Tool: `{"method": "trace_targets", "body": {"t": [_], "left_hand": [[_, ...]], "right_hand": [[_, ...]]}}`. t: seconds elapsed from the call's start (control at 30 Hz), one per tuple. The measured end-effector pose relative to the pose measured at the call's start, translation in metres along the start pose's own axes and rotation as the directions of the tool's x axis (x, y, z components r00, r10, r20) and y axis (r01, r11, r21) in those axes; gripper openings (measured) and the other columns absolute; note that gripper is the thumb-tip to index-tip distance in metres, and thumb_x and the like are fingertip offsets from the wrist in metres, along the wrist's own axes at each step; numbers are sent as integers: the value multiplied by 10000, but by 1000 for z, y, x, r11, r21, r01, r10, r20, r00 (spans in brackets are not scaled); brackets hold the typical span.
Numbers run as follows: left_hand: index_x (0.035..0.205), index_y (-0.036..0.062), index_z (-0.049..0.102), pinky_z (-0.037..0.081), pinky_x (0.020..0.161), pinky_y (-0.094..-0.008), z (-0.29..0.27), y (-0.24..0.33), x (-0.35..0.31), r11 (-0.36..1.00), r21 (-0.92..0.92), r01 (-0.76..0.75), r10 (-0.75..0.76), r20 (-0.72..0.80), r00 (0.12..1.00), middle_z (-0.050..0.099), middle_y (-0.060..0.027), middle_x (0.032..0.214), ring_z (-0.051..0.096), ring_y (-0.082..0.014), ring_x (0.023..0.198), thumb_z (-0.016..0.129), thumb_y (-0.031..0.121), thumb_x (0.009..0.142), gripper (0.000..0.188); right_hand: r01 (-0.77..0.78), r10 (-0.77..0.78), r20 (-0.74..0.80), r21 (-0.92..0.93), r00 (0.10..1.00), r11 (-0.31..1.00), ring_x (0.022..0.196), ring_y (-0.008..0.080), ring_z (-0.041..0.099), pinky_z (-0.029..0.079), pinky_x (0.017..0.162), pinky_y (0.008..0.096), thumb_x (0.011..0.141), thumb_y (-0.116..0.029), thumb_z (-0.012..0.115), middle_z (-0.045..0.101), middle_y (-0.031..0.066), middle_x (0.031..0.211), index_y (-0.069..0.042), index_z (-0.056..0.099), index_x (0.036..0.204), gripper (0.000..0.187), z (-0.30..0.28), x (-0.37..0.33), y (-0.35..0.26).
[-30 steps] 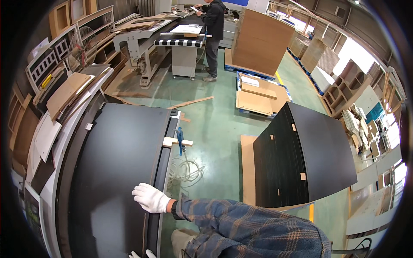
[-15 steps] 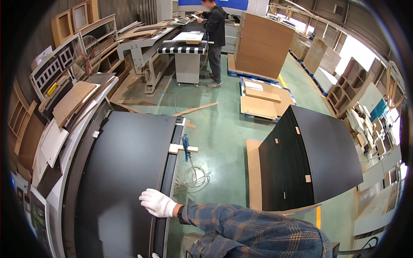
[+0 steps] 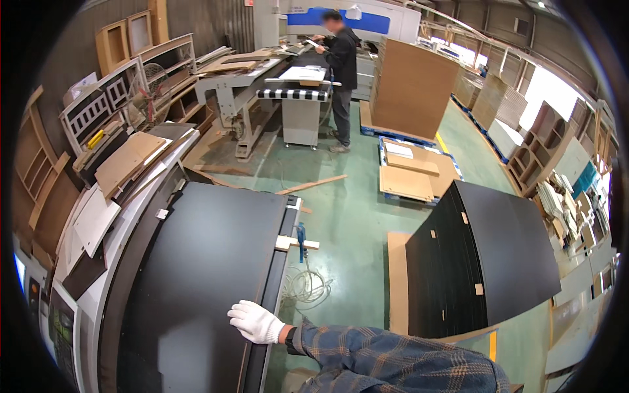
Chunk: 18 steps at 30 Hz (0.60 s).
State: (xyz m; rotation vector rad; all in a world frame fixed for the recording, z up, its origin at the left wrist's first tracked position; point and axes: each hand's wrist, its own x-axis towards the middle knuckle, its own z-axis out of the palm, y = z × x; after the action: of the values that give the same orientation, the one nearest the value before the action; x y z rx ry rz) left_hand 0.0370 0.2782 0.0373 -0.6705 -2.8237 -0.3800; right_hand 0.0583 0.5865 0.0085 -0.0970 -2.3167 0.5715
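Observation:
A large black panel (image 3: 203,249) lies flat along the machine bed at my left. My right hand (image 3: 257,322), in a white knit glove, rests on the panel close to its right edge. The fingers are stretched out over the dark surface and hold nothing. My left hand is out of view. Beyond the right hand, a pale wooden strip (image 3: 310,245) sticks out from the bed's right side. A blue air gun (image 3: 301,236) hangs at this strip, above a coiled hose (image 3: 308,288).
A tall stack of black panels (image 3: 511,249) stands at my right on a brown board. Further off are a pallet of brown boards (image 3: 406,181) and a big brown stack (image 3: 414,85). A person (image 3: 341,65) stands by another machine. A wooden strip (image 3: 313,185) lies on the floor.
The view has shifted, so the scene sits lower and further right. A bit of white glove at the lower edge has left the picture. My right hand stays on the panel.

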Motion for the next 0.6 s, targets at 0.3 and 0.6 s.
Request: {"method": "trace_targets", "body": {"t": [0.3, 0.6], "left_hand": [[1232, 38, 688, 452, 1032, -524, 21, -7, -7, 995, -93, 40, -52, -134, 990, 650, -182, 1260, 572, -401, 1215, 890, 231, 672, 626], [1002, 37, 708, 505, 741, -473, 0, -16, 0, 971, -237, -8, -31, -157, 987, 607, -127, 830, 623, -350, 792, 866, 279, 679, 432]], "right_hand": [[-50, 65, 209, -77, 976, 996, 981, 346, 642, 514, 905, 471, 770, -91, 630, 680, 130, 1000, -61, 701, 883, 136, -8, 28, 0], [58, -55, 30, -115, 998, 992, 1148, 389, 625, 469, 1039, 527, 793, -51, 685, 683, 148, 1180, -58, 688, 1066, 274, 31, -6, 23]]}}
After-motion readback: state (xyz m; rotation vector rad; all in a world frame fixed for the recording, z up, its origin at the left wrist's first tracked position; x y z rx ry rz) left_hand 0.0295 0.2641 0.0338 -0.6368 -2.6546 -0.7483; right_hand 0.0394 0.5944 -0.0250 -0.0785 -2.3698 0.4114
